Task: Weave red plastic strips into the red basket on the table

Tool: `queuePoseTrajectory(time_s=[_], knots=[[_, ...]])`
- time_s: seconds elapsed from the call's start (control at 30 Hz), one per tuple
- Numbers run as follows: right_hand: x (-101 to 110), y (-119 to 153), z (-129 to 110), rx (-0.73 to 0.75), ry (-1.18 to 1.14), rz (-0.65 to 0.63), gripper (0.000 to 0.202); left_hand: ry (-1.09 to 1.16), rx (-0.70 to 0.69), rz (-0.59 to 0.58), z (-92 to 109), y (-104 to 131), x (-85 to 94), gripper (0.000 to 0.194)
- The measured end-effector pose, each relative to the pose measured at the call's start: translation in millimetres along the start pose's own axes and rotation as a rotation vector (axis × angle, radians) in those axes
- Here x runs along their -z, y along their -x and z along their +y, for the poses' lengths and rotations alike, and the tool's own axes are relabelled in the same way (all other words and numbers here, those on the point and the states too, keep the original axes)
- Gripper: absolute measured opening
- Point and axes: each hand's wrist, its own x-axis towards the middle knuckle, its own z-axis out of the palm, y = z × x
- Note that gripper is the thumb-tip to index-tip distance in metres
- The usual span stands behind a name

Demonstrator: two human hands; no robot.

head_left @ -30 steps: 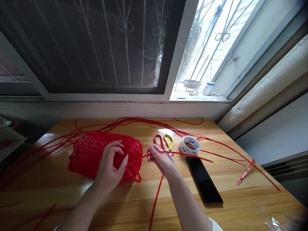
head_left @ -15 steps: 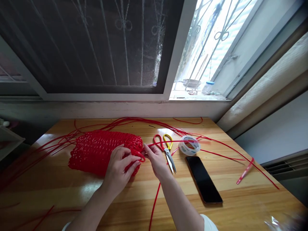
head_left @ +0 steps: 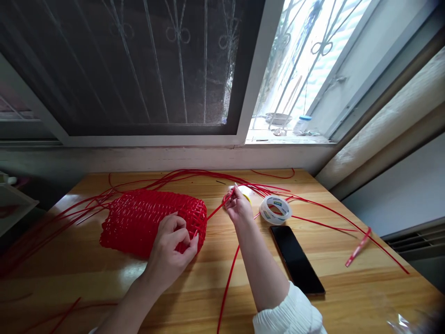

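Left hand (head_left: 171,247) curled against the right end of the red woven piece (head_left: 139,220) on the bench (head_left: 194,301), likely bracing it; can't tell if that grip pinches. Right hand (head_left: 239,208), farther out: grip pinching red strand (head_left: 216,212), held straight, probably for tension.

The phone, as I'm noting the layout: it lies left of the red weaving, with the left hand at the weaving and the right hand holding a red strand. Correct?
Not quite: the head view shows the phone lying right of the red weaving. The left hand is at the weaving and the right hand holds a red strand.
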Motion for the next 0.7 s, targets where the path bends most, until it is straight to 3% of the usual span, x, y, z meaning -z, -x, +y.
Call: queuePoseTrajectory(time_s=[0.13, 0.23, 0.33, 0.7], knots=[[-9, 6, -2, -0.09, -0.029, -0.023, 0.018, -0.054, 0.003, -0.015, 1, -3, 4.6, 0.013], [-14, 7, -8, -0.101, -0.053, -0.018, 0.021, -0.152, -0.015, -0.126, -1, -8, 10.1, 0.04], [-18, 4, -16, -0.072, -0.078, -0.003, 0.024, -0.231, -0.059, -0.199, -3, -11, 11.6, 0.041], [-36, -19, -28, 0.055, 0.075, -0.095, 0.014, -0.165, -0.122, -0.179, -10, -9, 12.5, 0.031]])
